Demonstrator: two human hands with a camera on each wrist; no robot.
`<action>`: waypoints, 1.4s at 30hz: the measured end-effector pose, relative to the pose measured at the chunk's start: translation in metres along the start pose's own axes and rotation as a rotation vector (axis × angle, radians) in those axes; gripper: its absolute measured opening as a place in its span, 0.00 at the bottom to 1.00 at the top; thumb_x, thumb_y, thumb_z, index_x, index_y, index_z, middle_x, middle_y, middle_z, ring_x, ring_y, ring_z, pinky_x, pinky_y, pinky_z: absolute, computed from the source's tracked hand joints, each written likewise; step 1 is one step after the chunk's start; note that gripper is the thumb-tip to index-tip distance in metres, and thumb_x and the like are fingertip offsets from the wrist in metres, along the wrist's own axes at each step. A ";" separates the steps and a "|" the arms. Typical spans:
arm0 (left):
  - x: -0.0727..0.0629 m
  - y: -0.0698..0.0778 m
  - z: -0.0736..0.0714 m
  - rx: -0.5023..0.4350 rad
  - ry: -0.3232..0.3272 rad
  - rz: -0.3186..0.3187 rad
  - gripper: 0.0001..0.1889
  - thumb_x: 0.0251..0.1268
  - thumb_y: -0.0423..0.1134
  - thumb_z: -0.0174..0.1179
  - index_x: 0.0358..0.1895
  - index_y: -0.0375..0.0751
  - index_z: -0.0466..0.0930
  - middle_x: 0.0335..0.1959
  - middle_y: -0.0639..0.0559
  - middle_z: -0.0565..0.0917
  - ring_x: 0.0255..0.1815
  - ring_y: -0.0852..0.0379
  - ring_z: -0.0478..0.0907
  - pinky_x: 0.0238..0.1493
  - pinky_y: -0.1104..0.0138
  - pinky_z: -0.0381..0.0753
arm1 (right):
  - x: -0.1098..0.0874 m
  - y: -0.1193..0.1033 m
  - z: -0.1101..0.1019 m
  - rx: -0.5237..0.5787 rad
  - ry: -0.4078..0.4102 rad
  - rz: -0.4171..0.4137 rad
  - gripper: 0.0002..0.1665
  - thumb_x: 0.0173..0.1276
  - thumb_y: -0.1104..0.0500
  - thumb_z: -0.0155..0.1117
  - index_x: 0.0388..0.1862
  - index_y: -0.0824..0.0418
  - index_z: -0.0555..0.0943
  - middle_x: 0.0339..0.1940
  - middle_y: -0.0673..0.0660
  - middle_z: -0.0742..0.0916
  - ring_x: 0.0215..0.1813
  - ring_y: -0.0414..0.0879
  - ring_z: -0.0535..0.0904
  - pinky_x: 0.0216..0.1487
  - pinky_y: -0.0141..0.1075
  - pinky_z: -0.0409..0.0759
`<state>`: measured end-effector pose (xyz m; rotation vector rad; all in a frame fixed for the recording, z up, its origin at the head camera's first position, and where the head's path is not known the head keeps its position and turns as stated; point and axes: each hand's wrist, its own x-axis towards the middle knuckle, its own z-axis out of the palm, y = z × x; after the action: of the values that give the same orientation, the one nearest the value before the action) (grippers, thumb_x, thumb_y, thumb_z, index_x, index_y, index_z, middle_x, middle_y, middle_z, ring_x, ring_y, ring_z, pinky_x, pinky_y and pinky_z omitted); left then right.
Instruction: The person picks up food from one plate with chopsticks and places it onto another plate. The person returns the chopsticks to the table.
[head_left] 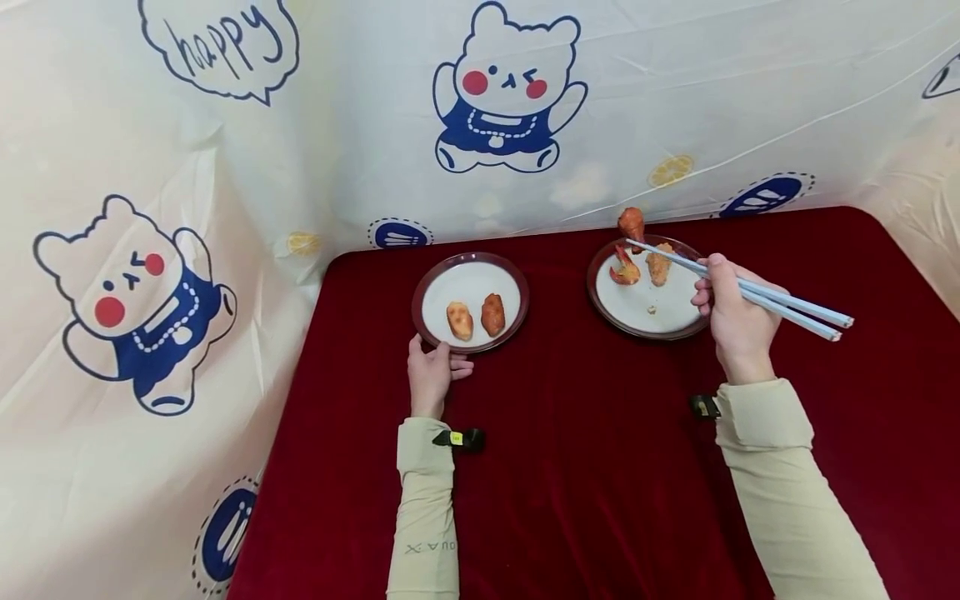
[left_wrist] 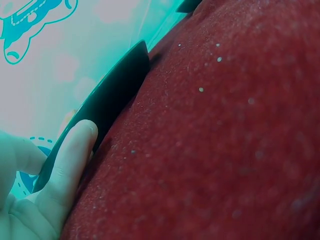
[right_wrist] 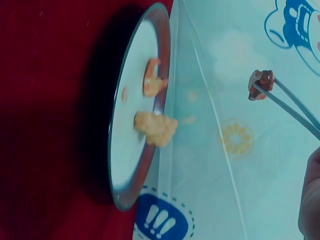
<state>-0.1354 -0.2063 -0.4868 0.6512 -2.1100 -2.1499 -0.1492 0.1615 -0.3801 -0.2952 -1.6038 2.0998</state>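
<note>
My right hand holds a pair of light-blue chopsticks. Their tips pinch a reddish-brown food piece, shaped like a small drumstick, raised over the far side of the right plate. On that plate lie a shrimp-tail-like piece, a golden breaded piece and a small crumb. My left hand grips the near rim of the left plate, thumb and finger around its edge in the left wrist view. A yellowish piece and a browned piece lie side by side on it.
Both brown-rimmed white plates stand on a dark red cloth-covered table. A pale curtain printed with cartoon bears hangs right behind the table and along its left side. Each wrist carries a small black strapped device.
</note>
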 end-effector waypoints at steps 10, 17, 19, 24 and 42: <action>0.002 -0.001 -0.002 -0.006 -0.003 -0.005 0.37 0.71 0.34 0.46 0.78 0.43 0.37 0.37 0.33 0.84 0.21 0.53 0.85 0.32 0.59 0.90 | 0.007 -0.003 -0.029 0.040 0.076 -0.025 0.16 0.60 0.56 0.72 0.35 0.71 0.86 0.17 0.54 0.84 0.13 0.39 0.77 0.14 0.22 0.78; 0.000 0.000 -0.003 0.001 0.003 -0.002 0.37 0.71 0.34 0.45 0.78 0.43 0.37 0.37 0.33 0.84 0.20 0.55 0.85 0.31 0.60 0.90 | 0.008 -0.004 -0.045 0.022 0.108 0.024 0.18 0.57 0.53 0.73 0.37 0.68 0.87 0.19 0.54 0.85 0.14 0.40 0.78 0.17 0.22 0.79; -0.001 0.001 -0.003 0.000 -0.002 -0.003 0.37 0.72 0.34 0.45 0.78 0.44 0.36 0.38 0.33 0.84 0.20 0.55 0.85 0.32 0.60 0.90 | 0.008 -0.003 -0.049 0.019 0.114 0.031 0.18 0.57 0.53 0.74 0.37 0.67 0.87 0.20 0.54 0.85 0.14 0.40 0.78 0.17 0.22 0.80; -0.004 0.003 -0.005 0.007 -0.016 -0.012 0.37 0.73 0.35 0.45 0.78 0.46 0.36 0.41 0.31 0.84 0.23 0.53 0.86 0.33 0.60 0.90 | 0.007 -0.002 -0.056 0.011 0.123 0.035 0.19 0.56 0.53 0.74 0.38 0.67 0.87 0.20 0.54 0.85 0.14 0.40 0.78 0.17 0.22 0.80; 0.000 0.000 -0.001 0.002 -0.007 0.008 0.36 0.72 0.35 0.45 0.78 0.44 0.39 0.37 0.33 0.84 0.21 0.53 0.85 0.31 0.60 0.90 | 0.011 0.003 -0.074 -0.105 0.153 0.172 0.19 0.59 0.50 0.72 0.39 0.64 0.87 0.18 0.50 0.84 0.15 0.37 0.78 0.15 0.22 0.78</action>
<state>-0.1349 -0.2070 -0.4867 0.6351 -2.1144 -2.1496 -0.1264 0.2283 -0.4036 -0.6348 -1.6498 2.0642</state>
